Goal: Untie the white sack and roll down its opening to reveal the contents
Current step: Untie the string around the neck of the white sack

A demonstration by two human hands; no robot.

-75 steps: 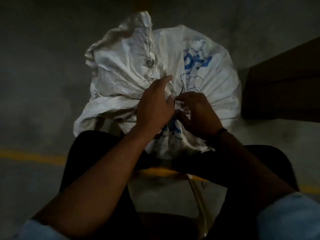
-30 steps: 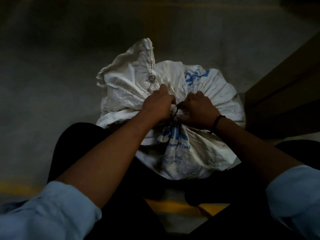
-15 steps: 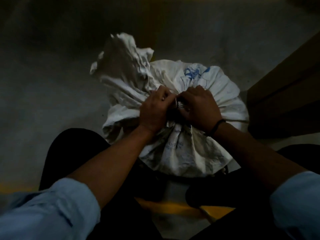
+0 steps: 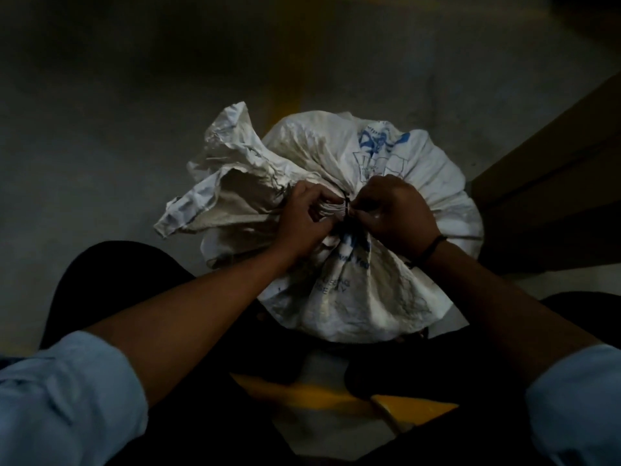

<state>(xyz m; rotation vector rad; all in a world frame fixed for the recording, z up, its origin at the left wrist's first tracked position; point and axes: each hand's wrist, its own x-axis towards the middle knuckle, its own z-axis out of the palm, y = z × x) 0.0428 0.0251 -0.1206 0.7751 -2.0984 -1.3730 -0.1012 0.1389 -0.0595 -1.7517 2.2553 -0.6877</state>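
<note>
1. grey concrete floor (image 4: 100,146) fills the upper and left parts of the frame.
2. brown cardboard box (image 4: 554,183) sits at the right edge.
3. yellow floor line (image 4: 413,406) crosses the lower centre.
4. fainter yellow stripe (image 4: 285,95), upper centre.

- Place: an indoor storage or warehouse-type floor area, dimly lit. The exact kind cannot be told.
- Floor (image 4: 100,156): bare grey concrete, scuffed and mottled, filling the left and far parts of the scene.
- Yellow painted line (image 4: 415,410): a floor marking of the industrial sort, near. A fainter yellow strip (image 4: 285,95) runs far.
- Brown carton (image 4: 554,186): large, with plain sides, at the right.
- White woven sack (image 4: 369,297): bulk-goods type with blue print, at centre.
</note>
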